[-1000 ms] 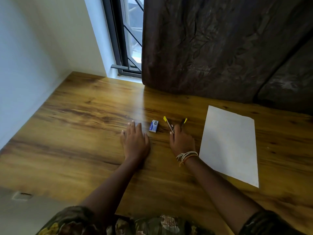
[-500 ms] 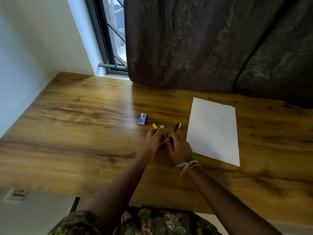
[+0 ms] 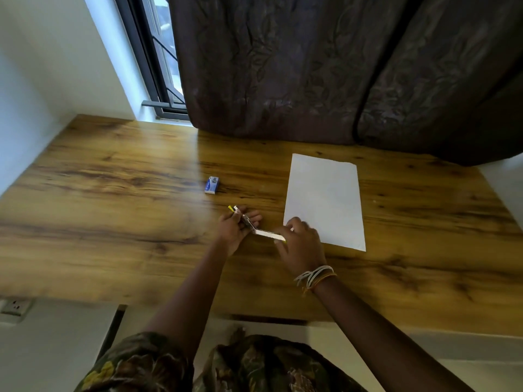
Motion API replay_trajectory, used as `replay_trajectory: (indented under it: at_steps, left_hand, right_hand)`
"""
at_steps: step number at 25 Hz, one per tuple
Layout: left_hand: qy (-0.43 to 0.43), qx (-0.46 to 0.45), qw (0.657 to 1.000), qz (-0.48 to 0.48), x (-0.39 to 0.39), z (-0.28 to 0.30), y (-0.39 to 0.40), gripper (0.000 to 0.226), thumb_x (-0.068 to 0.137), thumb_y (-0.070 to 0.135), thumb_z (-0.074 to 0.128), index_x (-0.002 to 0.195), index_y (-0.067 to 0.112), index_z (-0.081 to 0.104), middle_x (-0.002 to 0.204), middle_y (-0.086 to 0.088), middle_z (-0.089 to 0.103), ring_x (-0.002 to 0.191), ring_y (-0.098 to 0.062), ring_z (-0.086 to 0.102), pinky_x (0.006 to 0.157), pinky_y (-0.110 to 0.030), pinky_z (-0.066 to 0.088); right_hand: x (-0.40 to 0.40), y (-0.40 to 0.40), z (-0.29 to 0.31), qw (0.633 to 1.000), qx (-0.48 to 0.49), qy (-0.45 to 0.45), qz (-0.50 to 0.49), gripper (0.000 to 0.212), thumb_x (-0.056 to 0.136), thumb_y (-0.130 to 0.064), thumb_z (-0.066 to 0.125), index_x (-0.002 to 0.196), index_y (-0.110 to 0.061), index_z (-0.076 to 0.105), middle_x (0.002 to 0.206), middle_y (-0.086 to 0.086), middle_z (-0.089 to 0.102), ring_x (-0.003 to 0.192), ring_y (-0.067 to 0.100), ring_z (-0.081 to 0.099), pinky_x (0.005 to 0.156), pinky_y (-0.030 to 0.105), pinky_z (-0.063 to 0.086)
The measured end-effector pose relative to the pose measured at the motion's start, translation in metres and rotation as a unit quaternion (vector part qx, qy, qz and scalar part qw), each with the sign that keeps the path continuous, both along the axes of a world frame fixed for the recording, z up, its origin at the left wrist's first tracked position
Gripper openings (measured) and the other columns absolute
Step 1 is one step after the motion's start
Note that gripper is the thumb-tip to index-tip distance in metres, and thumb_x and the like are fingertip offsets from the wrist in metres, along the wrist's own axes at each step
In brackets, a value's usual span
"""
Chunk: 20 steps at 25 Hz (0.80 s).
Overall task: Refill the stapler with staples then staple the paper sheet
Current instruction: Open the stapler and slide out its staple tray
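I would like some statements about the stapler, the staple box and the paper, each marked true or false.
1. Both hands hold the stapler, swung open. True: left hand, right hand.
2. The staple box lies on the paper sheet. False: it lies on the wooden table, apart from the sheet.
3. The paper sheet lies flat on the table. True.
4. The left hand holds the staple box. False: no hand touches it.

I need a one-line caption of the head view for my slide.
Both hands, left hand and right hand, hold the small yellow-tipped metal stapler swung open above the wooden table.
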<state>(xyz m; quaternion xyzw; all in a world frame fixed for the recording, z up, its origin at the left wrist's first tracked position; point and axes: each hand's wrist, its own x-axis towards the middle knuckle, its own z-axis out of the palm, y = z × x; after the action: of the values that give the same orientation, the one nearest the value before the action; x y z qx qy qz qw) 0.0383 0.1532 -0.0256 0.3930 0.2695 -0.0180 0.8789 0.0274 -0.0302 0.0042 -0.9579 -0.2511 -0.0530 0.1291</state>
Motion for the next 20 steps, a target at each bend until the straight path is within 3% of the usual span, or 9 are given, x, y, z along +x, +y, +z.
replay_trajectory:
  at_steps: [3, 6, 9, 12, 14, 17, 20]
  left_hand:
    - [0.0, -0.025, 1.0, 0.003, 0.0, 0.001, 0.0, 0.043, 0.107, 0.019, 0.02, 0.136, -0.006, 0.038, 0.129, -0.034, 0.054, 0.102, -0.037, 0.064, 0.08, -0.037, 0.058]
    - [0.015, -0.026, 1.0, -0.004, 0.002, 0.003, 0.002, 0.042, 0.106, 0.019, 0.015, 0.132, -0.004, 0.04, 0.137, -0.035, 0.048, 0.116, -0.041, 0.056, 0.085, -0.042, 0.051]
    - [0.041, -0.034, 0.998, -0.032, 0.01, 0.011, 0.007, 0.044, 0.106, 0.018, 0.017, 0.136, -0.003, 0.04, 0.139, -0.03, 0.049, 0.126, -0.041, 0.051, 0.091, -0.043, 0.047]
    - [0.055, -0.012, 0.996, -0.075, 0.016, 0.014, 0.008, 0.042, 0.106, 0.02, 0.022, 0.133, -0.003, 0.046, 0.133, -0.027, 0.055, 0.119, -0.036, 0.058, 0.088, -0.041, 0.05]
    - [0.056, 0.016, 0.993, -0.104, 0.017, 0.013, 0.007, 0.039, 0.106, 0.02, 0.026, 0.124, -0.002, 0.053, 0.126, -0.025, 0.061, 0.105, -0.031, 0.065, 0.085, -0.038, 0.054]
    - [0.054, 0.032, 0.991, -0.122, 0.02, 0.007, 0.008, 0.036, 0.106, 0.017, 0.027, 0.118, -0.001, 0.056, 0.116, -0.023, 0.066, 0.093, -0.026, 0.069, 0.079, -0.034, 0.056]
    - [0.05, 0.027, 0.99, -0.128, 0.024, 0.005, 0.008, 0.038, 0.105, 0.015, 0.025, 0.12, -0.002, 0.056, 0.107, -0.02, 0.069, 0.092, -0.025, 0.069, 0.083, -0.036, 0.056]
  right_hand:
    - [-0.012, -0.002, -0.002, 0.99, 0.06, 0.1, 0.082, 0.031, 0.087, -0.039, 0.059, 0.11, -0.019, 0.064, 0.099, 0.0, 0.057, 0.079, 0.016, 0.058, 0.065, 0.026, 0.047]
    - [-0.018, 0.004, -0.009, 0.979, 0.075, 0.137, 0.133, 0.039, 0.081, -0.047, 0.063, 0.11, -0.021, 0.064, 0.099, -0.003, 0.06, 0.082, 0.012, 0.057, 0.067, 0.026, 0.047]
    - [-0.013, 0.01, -0.008, 0.974, 0.072, 0.155, 0.151, 0.032, 0.079, -0.044, 0.064, 0.103, -0.023, 0.067, 0.094, -0.004, 0.066, 0.077, 0.009, 0.057, 0.065, 0.027, 0.049]
    - [-0.002, 0.011, -0.003, 0.979, 0.105, 0.12, 0.127, 0.021, 0.084, -0.032, 0.058, 0.095, -0.021, 0.071, 0.088, -0.004, 0.07, 0.069, 0.007, 0.054, 0.065, 0.027, 0.049]
    - [0.011, 0.012, 0.004, 0.98, 0.147, 0.11, 0.082, 0.019, 0.087, -0.026, 0.056, 0.097, -0.019, 0.071, 0.091, 0.0, 0.072, 0.075, 0.012, 0.061, 0.07, 0.029, 0.051]
    - [0.032, 0.022, 0.013, 0.98, 0.159, 0.118, 0.038, 0.026, 0.09, -0.021, 0.054, 0.114, -0.021, 0.066, 0.106, 0.002, 0.071, 0.093, 0.017, 0.064, 0.082, 0.031, 0.052]
    - [0.047, 0.041, 0.02, 0.975, 0.133, 0.178, 0.014, 0.042, 0.09, -0.013, 0.052, 0.131, -0.024, 0.053, 0.109, 0.004, 0.064, 0.101, 0.019, 0.059, 0.088, 0.031, 0.049]
